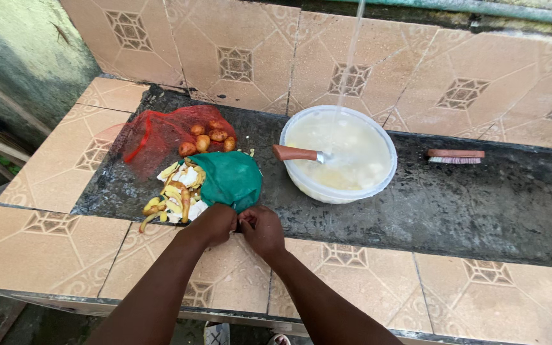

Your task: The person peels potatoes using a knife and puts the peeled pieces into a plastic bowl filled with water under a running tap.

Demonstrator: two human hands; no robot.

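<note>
Green plastic bag [231, 179] sits on the dark wet counter [455, 204], its near edge right at the counter's front lip where the tan tiles [52, 243] begin. Both my hands are on that near edge. Left hand [212, 223] and right hand [262, 229] are close together, almost touching; fingers curl down and inward at the bag's lower corner, looks like a pinch on the film, but the fingertips are hidden under my knuckles, so I can't tell for sure how tight they close.

Handling, my guess: thin, soft film, very light, no stiffness, collapses when lifted. Probably wet, so slippery. Best hold is a bunched corner or the mouth edge, not the flat middle; it could tear if pulled hard.

Just left of the bag, touching it: heap of yellow and white peelings [175, 195]. Behind those, a red mesh sack [154, 137] lying flat with small brownish potatoes [206, 137] at its open end. Right of the bag, a white bowl [338, 153] full of cloudy water, a stream of water [346, 64] falling into it, a brown-handled knife [296, 153] resting across the rim. Far right, well apart, a scrubbing brush [456, 156]. Tiled wall [237, 57] behind.
</note>
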